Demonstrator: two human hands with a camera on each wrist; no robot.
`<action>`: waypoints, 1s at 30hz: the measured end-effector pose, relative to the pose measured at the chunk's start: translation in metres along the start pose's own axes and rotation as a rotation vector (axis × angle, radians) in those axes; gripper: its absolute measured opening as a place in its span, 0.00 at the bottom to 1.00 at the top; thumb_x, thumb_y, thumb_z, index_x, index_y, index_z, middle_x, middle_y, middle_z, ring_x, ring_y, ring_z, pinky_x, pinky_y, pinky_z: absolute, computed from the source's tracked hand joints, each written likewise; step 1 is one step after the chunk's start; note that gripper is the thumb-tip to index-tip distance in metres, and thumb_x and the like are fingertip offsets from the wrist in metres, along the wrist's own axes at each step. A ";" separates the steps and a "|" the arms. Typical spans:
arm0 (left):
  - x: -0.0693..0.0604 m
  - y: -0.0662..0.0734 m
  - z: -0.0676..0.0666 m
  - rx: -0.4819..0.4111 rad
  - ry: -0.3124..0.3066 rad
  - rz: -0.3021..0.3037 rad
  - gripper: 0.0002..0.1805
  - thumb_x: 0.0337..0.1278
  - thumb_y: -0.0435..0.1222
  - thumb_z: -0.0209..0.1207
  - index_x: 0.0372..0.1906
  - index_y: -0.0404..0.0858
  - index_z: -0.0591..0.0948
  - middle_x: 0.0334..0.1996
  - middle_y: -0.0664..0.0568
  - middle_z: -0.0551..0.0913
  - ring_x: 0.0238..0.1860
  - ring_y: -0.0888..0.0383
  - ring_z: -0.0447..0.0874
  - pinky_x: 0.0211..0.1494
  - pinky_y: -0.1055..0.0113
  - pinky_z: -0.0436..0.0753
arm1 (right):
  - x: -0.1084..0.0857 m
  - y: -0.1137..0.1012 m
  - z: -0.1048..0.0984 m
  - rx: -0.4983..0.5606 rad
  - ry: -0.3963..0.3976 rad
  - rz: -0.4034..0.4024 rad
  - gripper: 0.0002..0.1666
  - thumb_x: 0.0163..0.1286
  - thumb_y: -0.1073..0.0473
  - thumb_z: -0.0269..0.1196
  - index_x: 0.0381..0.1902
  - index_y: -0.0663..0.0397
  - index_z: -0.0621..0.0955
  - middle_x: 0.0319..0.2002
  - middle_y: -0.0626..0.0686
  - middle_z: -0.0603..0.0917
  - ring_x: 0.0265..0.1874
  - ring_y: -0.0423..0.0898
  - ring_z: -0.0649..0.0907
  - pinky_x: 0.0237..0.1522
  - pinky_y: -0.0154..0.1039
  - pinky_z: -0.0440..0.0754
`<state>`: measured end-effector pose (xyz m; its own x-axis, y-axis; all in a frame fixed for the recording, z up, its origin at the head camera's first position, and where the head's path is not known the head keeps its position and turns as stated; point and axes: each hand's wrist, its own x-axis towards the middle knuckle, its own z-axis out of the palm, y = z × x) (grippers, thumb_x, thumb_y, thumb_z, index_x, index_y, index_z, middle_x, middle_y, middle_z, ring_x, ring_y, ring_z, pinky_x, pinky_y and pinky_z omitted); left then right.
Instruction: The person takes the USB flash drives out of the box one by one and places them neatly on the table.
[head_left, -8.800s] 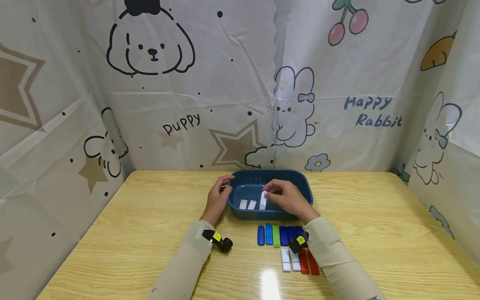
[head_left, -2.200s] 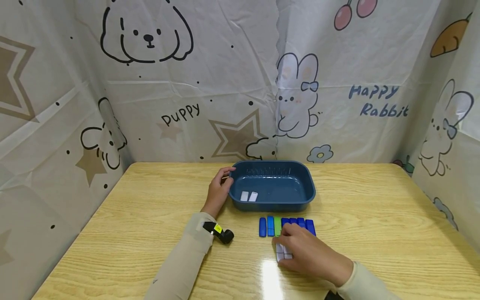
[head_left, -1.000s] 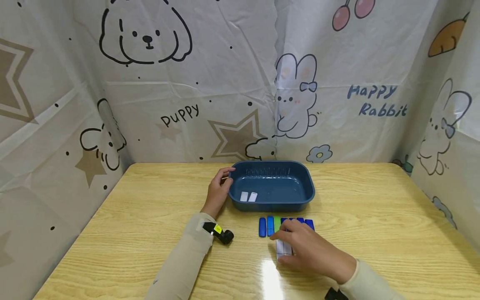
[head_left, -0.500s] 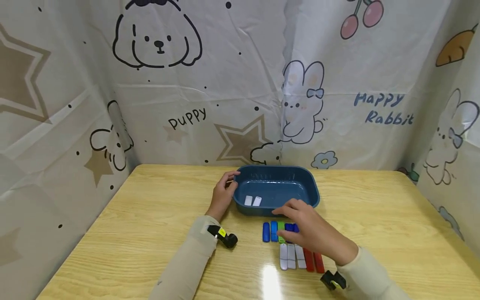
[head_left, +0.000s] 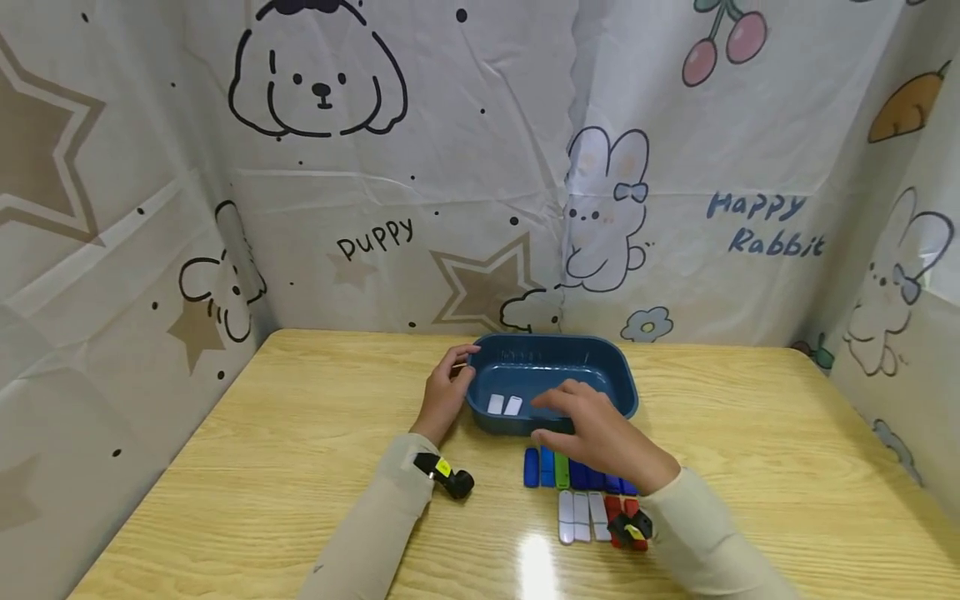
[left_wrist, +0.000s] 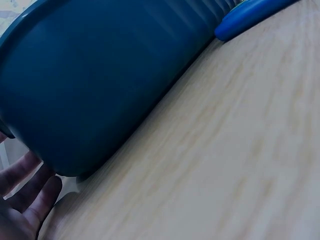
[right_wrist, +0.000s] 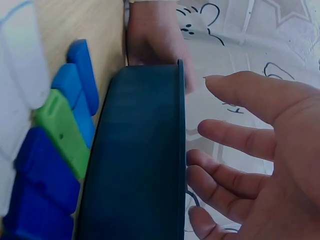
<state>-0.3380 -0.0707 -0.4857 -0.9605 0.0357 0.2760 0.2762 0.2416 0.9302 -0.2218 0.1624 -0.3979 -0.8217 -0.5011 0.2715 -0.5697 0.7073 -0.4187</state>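
Observation:
A dark blue basin stands at the back of the table. My left hand rests against its left end, fingertips at the rim; in the left wrist view its fingers lie loosely by the outer wall. Two small white pieces lie inside at the front left. My right hand hovers over the front rim, fingers spread and holding nothing. Below it lie flat capped sticks like USB flash drives: blue, green and several dark blue. A nearer row has three white ones and red ones, partly hidden by the right wrist camera.
The wooden table extends to both sides of the basin. A printed cloth hangs behind and at both sides. A black camera is strapped to the left wrist.
A white stick held over the basin 8.8 seconds ago now lies in the near row. My right hand has since left that row, empty, and moved up over the basin. The left hand stays.

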 end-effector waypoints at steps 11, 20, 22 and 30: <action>-0.002 0.004 -0.002 0.005 0.011 -0.013 0.18 0.61 0.35 0.52 0.55 0.50 0.79 0.56 0.51 0.78 0.57 0.50 0.74 0.61 0.52 0.73 | 0.030 0.005 0.016 0.107 -0.057 0.100 0.24 0.66 0.45 0.63 0.54 0.51 0.81 0.49 0.53 0.80 0.47 0.53 0.79 0.46 0.48 0.79; -0.003 0.007 0.002 -0.012 0.004 -0.018 0.18 0.62 0.35 0.52 0.55 0.49 0.79 0.56 0.51 0.78 0.58 0.49 0.73 0.62 0.51 0.72 | 0.053 0.013 0.031 0.147 -0.097 0.164 0.23 0.70 0.46 0.58 0.52 0.56 0.82 0.52 0.56 0.82 0.54 0.54 0.79 0.55 0.52 0.76; -0.003 0.006 0.003 -0.012 -0.002 -0.020 0.18 0.62 0.35 0.52 0.55 0.50 0.79 0.56 0.52 0.78 0.58 0.49 0.73 0.62 0.51 0.72 | 0.057 0.014 0.033 0.135 -0.088 0.168 0.22 0.70 0.46 0.58 0.51 0.55 0.82 0.52 0.55 0.82 0.55 0.54 0.79 0.56 0.51 0.76; -0.001 0.005 0.000 -0.019 -0.010 -0.013 0.18 0.62 0.35 0.52 0.56 0.50 0.79 0.57 0.50 0.78 0.58 0.49 0.74 0.62 0.51 0.72 | 0.062 0.016 0.041 0.092 -0.087 0.195 0.23 0.70 0.45 0.58 0.52 0.55 0.83 0.51 0.54 0.82 0.56 0.54 0.77 0.58 0.52 0.74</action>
<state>-0.3352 -0.0693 -0.4815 -0.9643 0.0428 0.2613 0.2641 0.2240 0.9381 -0.2817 0.1223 -0.4232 -0.9093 -0.4030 0.1033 -0.3926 0.7488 -0.5340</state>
